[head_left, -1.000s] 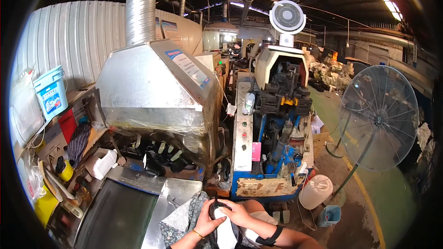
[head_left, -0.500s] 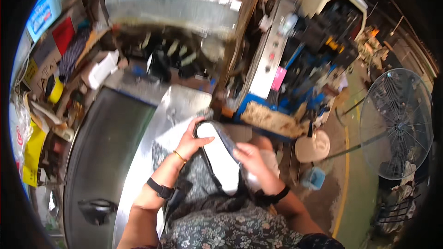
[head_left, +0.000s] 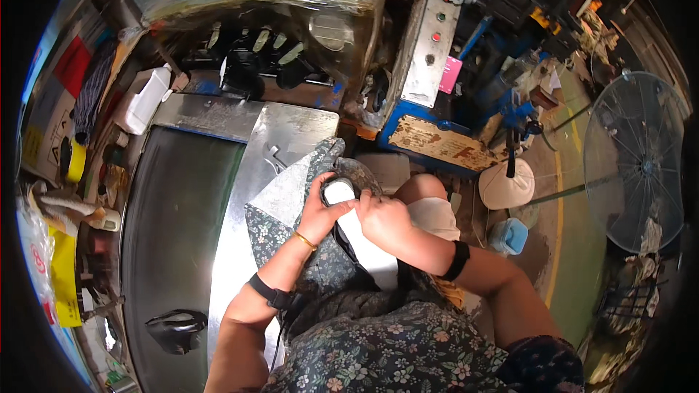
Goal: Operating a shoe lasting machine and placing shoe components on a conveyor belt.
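Over my lap lies a shoe upper (head_left: 344, 243), black at its edge, with its long white sole side (head_left: 371, 251) facing up. My left hand (head_left: 320, 211) grips it near its far end, with the thumb laid across the white surface. My right hand (head_left: 384, 220) is closed at the right edge, its fingers bunched beside the left thumb. What lies between the right fingers, if anything more than the shoe's edge, is hidden. Under the shoe is a grey floral apron (head_left: 291, 255).
To the left runs a dark conveyor belt (head_left: 182, 233) bearing a black shoe (head_left: 176, 330). Beyond it, several black shoes (head_left: 244, 73) sit inside a covered machine. A control panel (head_left: 434, 44) stands at front right, near a stool (head_left: 506, 183), a blue bucket (head_left: 508, 236) and a large fan (head_left: 644, 164).
My right hand has moved up along the shoe toward its far end, now next to my left thumb. The view has shifted slightly.
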Demonstrator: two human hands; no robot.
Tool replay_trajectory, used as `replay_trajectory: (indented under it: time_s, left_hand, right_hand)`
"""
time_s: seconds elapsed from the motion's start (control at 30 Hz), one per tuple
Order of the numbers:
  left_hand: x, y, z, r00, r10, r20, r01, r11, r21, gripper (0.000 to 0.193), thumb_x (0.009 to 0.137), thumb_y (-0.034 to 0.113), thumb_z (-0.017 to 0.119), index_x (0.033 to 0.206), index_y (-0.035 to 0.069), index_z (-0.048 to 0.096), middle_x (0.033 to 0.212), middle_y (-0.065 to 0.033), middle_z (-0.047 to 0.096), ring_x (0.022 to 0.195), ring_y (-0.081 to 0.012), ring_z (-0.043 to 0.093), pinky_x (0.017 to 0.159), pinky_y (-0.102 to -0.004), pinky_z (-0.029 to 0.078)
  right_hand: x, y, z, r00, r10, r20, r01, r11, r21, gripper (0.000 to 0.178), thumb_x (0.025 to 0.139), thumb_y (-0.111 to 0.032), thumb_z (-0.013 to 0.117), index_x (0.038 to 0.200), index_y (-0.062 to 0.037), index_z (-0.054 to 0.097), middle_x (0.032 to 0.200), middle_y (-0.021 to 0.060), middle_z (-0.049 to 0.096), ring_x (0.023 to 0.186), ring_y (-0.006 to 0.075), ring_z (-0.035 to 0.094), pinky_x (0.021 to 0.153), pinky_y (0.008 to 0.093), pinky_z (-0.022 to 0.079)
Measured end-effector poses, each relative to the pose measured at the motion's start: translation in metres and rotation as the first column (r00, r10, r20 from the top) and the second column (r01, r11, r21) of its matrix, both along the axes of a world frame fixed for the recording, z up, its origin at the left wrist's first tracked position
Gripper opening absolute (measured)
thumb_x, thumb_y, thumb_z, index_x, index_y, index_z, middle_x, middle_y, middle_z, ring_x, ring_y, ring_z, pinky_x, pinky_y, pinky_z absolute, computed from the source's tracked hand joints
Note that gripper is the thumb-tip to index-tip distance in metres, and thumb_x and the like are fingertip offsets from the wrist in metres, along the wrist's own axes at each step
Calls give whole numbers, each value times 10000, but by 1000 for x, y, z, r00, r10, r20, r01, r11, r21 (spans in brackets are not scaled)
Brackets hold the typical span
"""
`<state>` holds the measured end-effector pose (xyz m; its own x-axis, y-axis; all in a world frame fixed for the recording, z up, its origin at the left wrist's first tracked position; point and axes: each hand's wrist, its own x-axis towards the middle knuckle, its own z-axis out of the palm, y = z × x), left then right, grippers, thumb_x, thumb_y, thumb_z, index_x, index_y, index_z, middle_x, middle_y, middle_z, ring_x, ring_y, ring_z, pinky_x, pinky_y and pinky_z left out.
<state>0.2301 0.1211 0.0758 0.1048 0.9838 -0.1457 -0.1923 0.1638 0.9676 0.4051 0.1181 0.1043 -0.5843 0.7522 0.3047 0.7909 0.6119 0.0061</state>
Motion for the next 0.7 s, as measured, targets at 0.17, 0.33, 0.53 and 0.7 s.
replay_trajectory:
  time_s: [0.17,0.33,0.53,0.7]
  left_hand:
    - [-10,8,13,985,-166,-54,163,985,-57,730,760,75,797,1347,53,363,1186,-109,558,1092,-175,521,949,-315,449]
    - [-24,3,-4,553,-36,832,216,971,-102,555,976,304,451,1420,-19,369,1396,-165,479,1333,-241,410,1131,-341,260]
    - [18,-10,31,277,28,-960,-94,996,1,447,996,304,374,1128,-60,598,881,-304,651,783,-468,629,709,-514,514]
    - [14,-48,17,441,270,-856,-37,958,283,417,962,206,434,1282,-59,477,822,-295,641,605,-448,600,570,-522,502]
  right_hand:
    - [36,1,-26,882,-347,-319,-66,578,-813,550,1000,-335,443,1374,61,374,1140,276,608,1056,361,624,893,407,497]
    - [41,-33,-24,593,-492,-637,-436,470,-768,621,1010,-322,455,1490,-20,204,1399,235,449,1312,308,441,1059,353,352]
    - [-5,-22,8,671,-634,-385,-97,440,-893,775,971,-375,482,1436,135,129,1332,399,413,1242,470,458,1028,422,391]
    - [-11,-44,-17,562,-563,-605,-180,631,-755,750,969,-338,504,1453,89,121,1240,398,488,1139,502,525,960,458,437]
